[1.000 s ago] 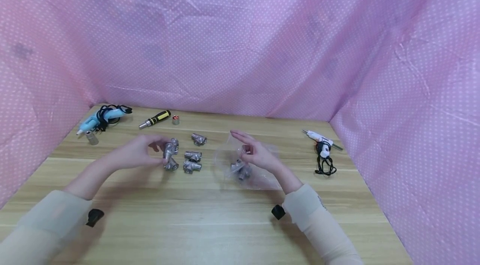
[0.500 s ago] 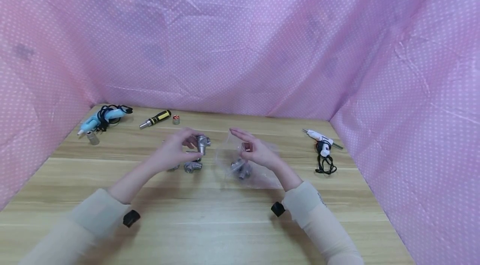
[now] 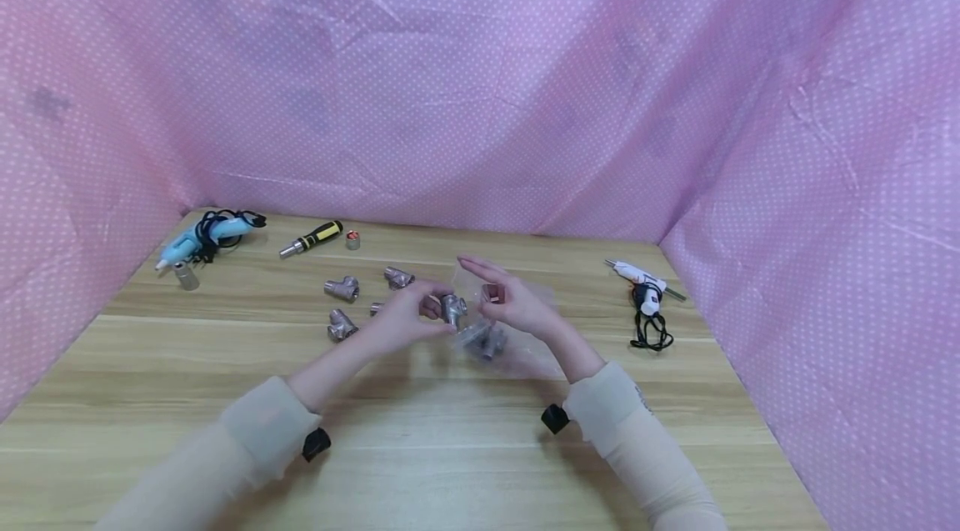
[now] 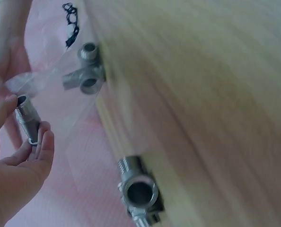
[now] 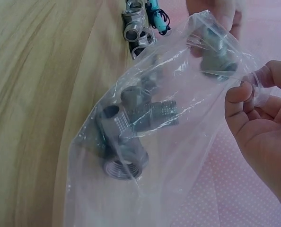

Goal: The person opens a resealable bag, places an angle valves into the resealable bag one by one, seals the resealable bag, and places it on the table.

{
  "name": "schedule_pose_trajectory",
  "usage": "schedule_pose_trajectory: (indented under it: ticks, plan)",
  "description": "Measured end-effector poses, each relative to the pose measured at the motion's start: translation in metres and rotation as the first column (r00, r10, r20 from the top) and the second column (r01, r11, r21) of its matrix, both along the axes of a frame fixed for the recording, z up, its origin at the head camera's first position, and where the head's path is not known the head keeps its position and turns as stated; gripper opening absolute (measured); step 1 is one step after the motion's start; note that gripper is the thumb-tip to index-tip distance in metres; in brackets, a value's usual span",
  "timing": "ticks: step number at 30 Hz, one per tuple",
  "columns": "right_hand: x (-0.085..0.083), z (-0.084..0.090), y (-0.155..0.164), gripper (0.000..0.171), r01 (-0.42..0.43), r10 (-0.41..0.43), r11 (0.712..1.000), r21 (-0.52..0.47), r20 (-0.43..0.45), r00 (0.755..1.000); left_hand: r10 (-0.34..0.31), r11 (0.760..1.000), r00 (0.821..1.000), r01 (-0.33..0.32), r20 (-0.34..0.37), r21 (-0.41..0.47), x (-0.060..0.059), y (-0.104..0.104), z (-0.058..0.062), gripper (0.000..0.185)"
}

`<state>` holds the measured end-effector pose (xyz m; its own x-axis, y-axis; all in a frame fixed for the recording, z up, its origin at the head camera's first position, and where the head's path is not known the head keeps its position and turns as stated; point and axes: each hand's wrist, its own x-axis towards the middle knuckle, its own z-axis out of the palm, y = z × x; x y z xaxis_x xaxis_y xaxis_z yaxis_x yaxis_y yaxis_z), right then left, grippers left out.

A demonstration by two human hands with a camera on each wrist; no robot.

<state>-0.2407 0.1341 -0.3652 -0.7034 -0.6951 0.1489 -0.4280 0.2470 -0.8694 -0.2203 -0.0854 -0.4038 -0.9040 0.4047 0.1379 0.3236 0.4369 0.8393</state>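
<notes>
A light wooden table (image 3: 450,464) fills the foreground. Pink white-dotted cloth (image 3: 480,81) hangs behind its back, left and right edges, evenly lit.

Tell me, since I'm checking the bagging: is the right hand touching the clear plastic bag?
Touching. The right wrist view shows the right hand pinching the clear plastic bag at its rim between thumb and fingers.

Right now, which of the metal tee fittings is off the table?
The fitting pinched in the left hand, at the bag's mouth; others lie on the table or inside the bag.
</notes>
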Motion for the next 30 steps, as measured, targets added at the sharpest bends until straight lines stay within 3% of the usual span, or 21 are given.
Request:
schedule_pose_trajectory:
  ticks: [6,13,20,25,30]
  plan:
    - [-0.010,-0.017,0.003,0.070,0.004,-0.004,1.000,-0.006,-0.009,1.000,-0.056,0.996,0.998,0.054,0.021,0.069,0.000,0.005,-0.009,0.057]
    - [0.003,0.000,0.000,0.067,-0.023,0.023,1.000,0.016,-0.010,1.000,-0.052,0.995,0.998,0.048,0.047,0.093,-0.001,-0.005,-0.007,0.062]
    - [0.002,-0.002,0.001,0.066,-0.013,0.013,1.000,0.013,-0.005,1.000,-0.067,0.997,0.996,0.069,-0.058,0.020,0.001,-0.021,0.004,0.062]
    - [0.001,-0.005,0.002,0.067,-0.008,0.008,1.000,-0.002,-0.003,1.000,-0.038,0.998,0.989,0.029,-0.141,-0.062,0.003,-0.044,0.014,0.065]
    - [0.002,-0.005,0.002,0.068,0.003,-0.003,1.000,0.000,-0.008,1.000,-0.007,0.990,0.987,-0.016,-0.162,-0.139,0.002,-0.073,0.016,0.072]
